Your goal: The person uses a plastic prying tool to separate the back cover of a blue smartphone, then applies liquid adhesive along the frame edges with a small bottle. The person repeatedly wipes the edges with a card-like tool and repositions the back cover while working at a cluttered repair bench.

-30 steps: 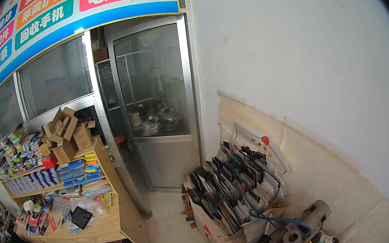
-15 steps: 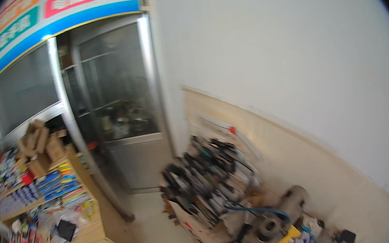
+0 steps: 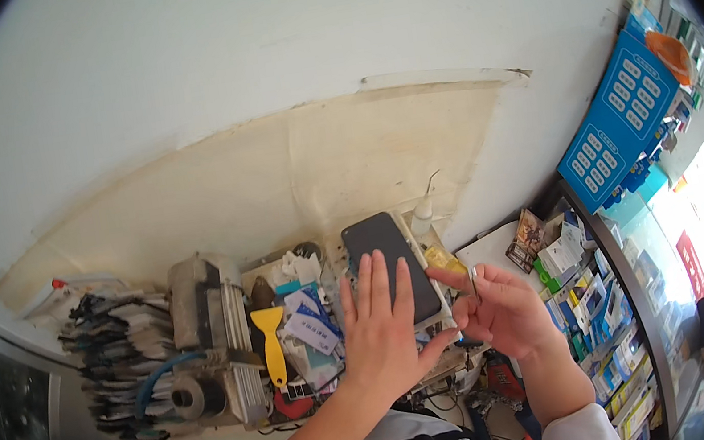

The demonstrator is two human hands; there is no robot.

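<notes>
A dark, flat device with rounded corners, like a large phone or small tablet (image 3: 377,239), lies on a light pad on the cluttered workbench. My left hand (image 3: 379,333) rests flat over its near part, fingers stretched out. Close to its right edge is my right hand (image 3: 504,307), with thumb and fingers pinched round a small, thin silvery piece too small to name. Its index finger points toward the device's side. A dropper bottle with a bent metal tip (image 3: 424,207) stands just behind. To the left lies a yellow scraper (image 3: 272,344) among small parts and papers.
A grey machine with a round knob (image 3: 195,319) stands left on the bench, beside a dense row of dark, thin packets (image 3: 124,360). Along the right runs a display case with many small packages (image 3: 611,332). A blue sign (image 3: 621,115) is behind it; the wall (image 3: 274,177) is close ahead.
My view has swung right from the door and shelves to the bench. Both hands are now up over the dark device; before, only part of a hand beside a dark object showed at the lower edge.
</notes>
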